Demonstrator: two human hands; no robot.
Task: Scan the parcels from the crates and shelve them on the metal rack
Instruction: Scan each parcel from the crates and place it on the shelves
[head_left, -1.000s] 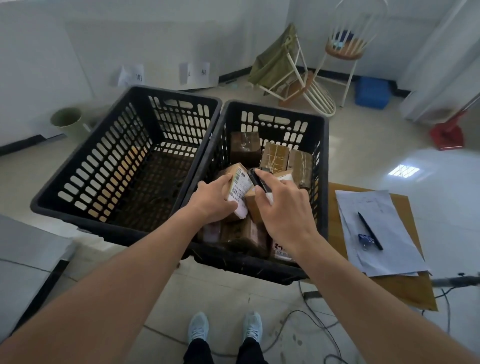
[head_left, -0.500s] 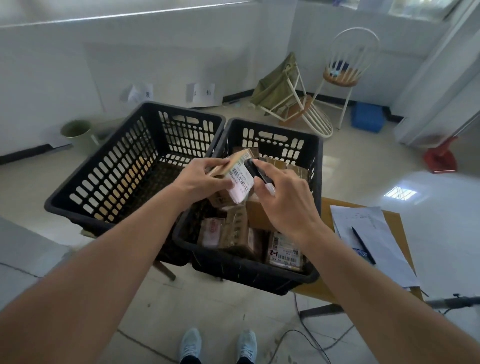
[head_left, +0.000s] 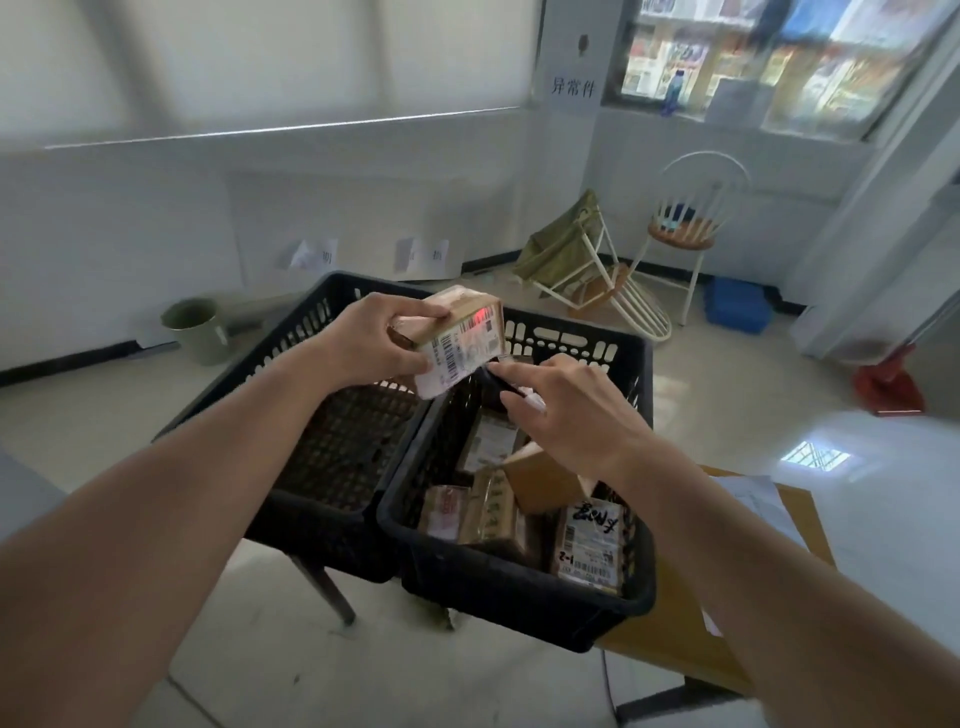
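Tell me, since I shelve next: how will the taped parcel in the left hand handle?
The parcel looks boxy and stiff. The left hand lifts it alone, so probably light. Glossy tape may make it slippery.

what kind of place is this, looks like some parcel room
Probably a small parcel sorting or pickup room: a black crate full of labelled parcels, the left hand holding a parcel under a red scan spot from the scanner, and a wall sign.
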